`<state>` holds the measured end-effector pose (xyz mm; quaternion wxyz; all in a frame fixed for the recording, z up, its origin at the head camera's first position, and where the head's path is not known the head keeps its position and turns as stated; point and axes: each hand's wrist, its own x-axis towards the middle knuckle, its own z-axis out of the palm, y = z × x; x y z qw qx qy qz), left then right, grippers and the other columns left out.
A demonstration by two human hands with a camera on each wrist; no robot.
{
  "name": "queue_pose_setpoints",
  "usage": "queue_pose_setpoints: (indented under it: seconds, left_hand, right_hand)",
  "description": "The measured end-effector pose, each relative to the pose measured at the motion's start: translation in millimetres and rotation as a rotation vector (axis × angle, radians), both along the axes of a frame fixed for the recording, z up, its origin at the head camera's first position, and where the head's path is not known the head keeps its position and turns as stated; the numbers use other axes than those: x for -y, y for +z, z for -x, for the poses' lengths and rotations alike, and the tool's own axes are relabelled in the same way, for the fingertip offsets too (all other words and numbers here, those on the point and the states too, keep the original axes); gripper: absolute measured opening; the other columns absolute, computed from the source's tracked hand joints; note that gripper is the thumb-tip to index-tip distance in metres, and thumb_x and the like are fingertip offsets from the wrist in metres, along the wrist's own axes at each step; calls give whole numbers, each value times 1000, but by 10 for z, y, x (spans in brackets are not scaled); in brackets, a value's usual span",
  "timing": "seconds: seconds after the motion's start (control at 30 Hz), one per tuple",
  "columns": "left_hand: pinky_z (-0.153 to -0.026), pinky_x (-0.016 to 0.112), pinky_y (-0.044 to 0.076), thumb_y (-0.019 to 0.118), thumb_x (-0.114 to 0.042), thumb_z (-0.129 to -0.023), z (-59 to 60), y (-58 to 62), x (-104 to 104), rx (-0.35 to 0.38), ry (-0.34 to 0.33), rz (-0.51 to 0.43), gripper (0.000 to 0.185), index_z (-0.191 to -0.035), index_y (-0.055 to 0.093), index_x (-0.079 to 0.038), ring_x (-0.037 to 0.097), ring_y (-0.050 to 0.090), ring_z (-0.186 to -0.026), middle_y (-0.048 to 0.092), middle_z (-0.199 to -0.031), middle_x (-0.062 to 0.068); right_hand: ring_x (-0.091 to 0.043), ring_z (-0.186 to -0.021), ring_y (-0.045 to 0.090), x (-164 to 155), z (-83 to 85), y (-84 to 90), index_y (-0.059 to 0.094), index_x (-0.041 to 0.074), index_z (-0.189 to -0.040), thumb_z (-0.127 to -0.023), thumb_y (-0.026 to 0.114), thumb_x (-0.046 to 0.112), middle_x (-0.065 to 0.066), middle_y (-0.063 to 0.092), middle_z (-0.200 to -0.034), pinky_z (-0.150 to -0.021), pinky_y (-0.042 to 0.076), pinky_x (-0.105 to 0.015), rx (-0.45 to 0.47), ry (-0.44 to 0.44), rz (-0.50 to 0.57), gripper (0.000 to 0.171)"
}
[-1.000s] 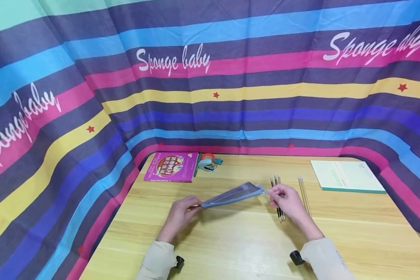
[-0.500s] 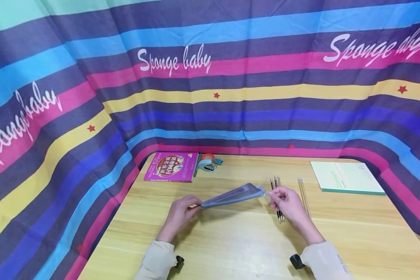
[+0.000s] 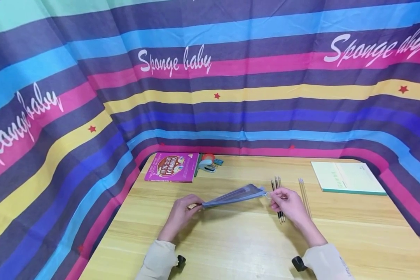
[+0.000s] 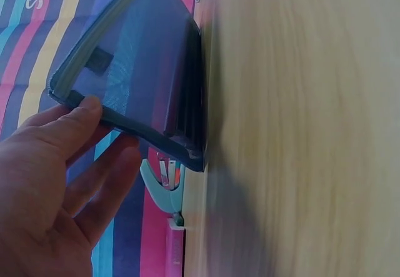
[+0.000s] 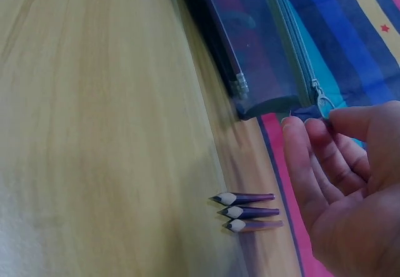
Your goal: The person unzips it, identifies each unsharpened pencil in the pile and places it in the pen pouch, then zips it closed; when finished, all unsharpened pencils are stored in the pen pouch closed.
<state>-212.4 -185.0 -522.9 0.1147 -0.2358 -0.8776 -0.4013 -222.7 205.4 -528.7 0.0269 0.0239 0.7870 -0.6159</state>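
Note:
A see-through blue zip pencil pouch [image 3: 234, 196] is stretched between my hands just above the table. My left hand [image 3: 183, 214] pinches its left end between thumb and fingers; the left wrist view shows the thumb on the edge trim near the corner. My right hand [image 3: 287, 204] pinches the ring of the zipper pull [image 5: 324, 105] at the pouch's right end. Through the pouch wall a pencil [image 5: 240, 86] with a metal-banded end shows, and dark long shapes lie beside it. Under the right hand lie 3 loose pencils [image 5: 250, 212], points toward me.
More light-coloured pencils [image 3: 304, 198] lie right of the right hand. A pale green notebook [image 3: 348, 177] is at the back right. At the back left are a purple book [image 3: 173, 167], a light blue stapler [image 3: 207, 166] and a round red-orange item [image 3: 208, 156]. Striped cloth [image 3: 245, 116] surrounds the table.

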Motion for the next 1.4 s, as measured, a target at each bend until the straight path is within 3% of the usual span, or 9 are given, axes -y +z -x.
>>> queue_pose_setpoints:
  seconds: [0.4, 0.7, 0.9, 1.03, 1.17, 1.4]
  left_hand:
    - [-74, 20, 64, 78, -2, -88, 23, 9, -11, 71, -35, 20, 19, -99, 79, -17, 13, 71, -91, 76, -99, -4]
    - [-74, 22, 65, 78, -2, -87, 21, 8, 28, 80, -87, -11, 19, -100, 80, -16, 14, 71, -91, 76, -100, -1]
    - [-70, 20, 63, 78, -5, -88, 0, 10, 38, 120, -20, 9, 19, -102, 79, -18, 10, 69, -85, 73, -94, -4]
    - [-66, 22, 61, 75, -8, -92, -8, 15, 29, 209, 8, -7, 17, -106, 77, -18, 14, 68, -77, 71, -87, -5]
    - [-69, 28, 65, 73, -12, -95, -18, 33, 22, 298, -3, -77, 18, -112, 74, -16, 25, 72, -82, 73, -93, 0]
    - [-76, 28, 65, 74, -28, -96, -20, 77, 23, 331, 4, -103, 24, -117, 73, -17, 21, 71, -91, 74, -100, 1]
  right_hand:
    - [-28, -84, 76, 44, -52, -12, 53, -13, -132, -99, 67, 6, -26, 69, -105, -85, 66, -43, 1, 63, 172, 40]
    - [-26, -76, 76, 70, -28, 8, 63, -12, -126, -97, 70, 6, -28, 72, -102, -77, 68, -40, 2, 60, 145, 35]
    - [-25, -72, 74, 76, -36, 25, 65, -11, -123, -93, 74, 5, -27, 74, -100, -72, 68, -38, -2, 47, 133, 35]
    - [-26, -73, 75, 86, -50, 39, 66, -11, -122, -92, 75, 6, -26, 74, -99, -70, 68, -35, -1, 43, 125, 35]
    - [-27, -74, 75, 95, -58, 51, 65, -11, -122, -92, 75, 7, -24, 75, -99, -71, 68, -36, 3, 40, 129, 37]
    - [-27, -76, 76, 104, -48, 72, 65, -11, -123, -93, 75, 8, -26, 74, -103, -72, 68, -34, 2, 47, 132, 37]
